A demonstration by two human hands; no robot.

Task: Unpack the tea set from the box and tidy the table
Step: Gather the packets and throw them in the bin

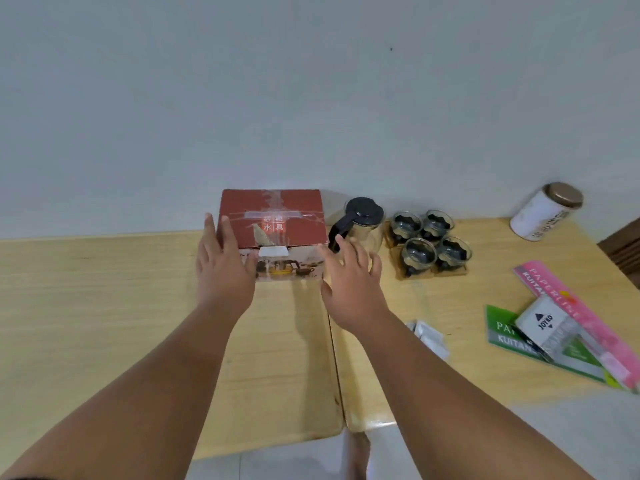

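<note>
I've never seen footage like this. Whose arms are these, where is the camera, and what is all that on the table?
There is no machine here. The arms belong to a person, and the one camera sits on their head, looking forward and down.

The left hand rests open against the left side of a red box, which is closed. The right hand is open just off the box's right side; I cannot tell whether it touches. Neither hand holds anything.

On the wooden table, right of the box, stand a glass teapot with a black lid and four small glass cups. Further right are a white tin and some paper pads.
</note>
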